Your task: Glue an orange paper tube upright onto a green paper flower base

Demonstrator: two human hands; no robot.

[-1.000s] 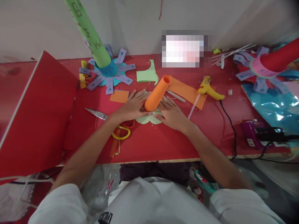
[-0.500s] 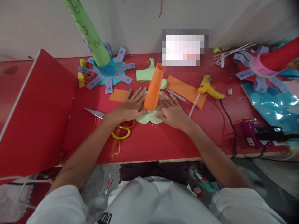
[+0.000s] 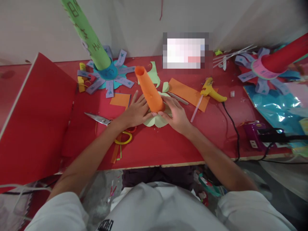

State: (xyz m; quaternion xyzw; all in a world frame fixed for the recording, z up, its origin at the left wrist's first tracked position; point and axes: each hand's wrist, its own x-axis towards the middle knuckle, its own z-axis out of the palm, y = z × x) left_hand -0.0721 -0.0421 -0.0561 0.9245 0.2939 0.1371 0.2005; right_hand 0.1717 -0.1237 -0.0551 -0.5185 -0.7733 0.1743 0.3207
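An orange paper tube [image 3: 151,93] stands on a pale green scalloped paper base [image 3: 156,122], its open top tilted to the left. My left hand [image 3: 137,112] lies with spread fingers at the left of the base, its thumb by the tube's lower edge. On the other side, my right hand [image 3: 176,115] has its thumb and fingers around the tube's bottom rim. Scissors with a yellow and red handle [image 3: 124,137] lie beside my left wrist. Right of my hands is a yellow glue gun [image 3: 211,91] with a clear stick.
A green tube [image 3: 90,38] on a blue flower base stands back left; a red tube [image 3: 284,61] with a pink collar is at right. A red board [image 3: 38,118] rises at left. A purple power box [image 3: 252,134] with black cables sits near the right front edge.
The orange tube has tipped from leaning right to leaning left. My right hand's fingers have curled in from lying flat to the tube's bottom. The view has shifted slightly.
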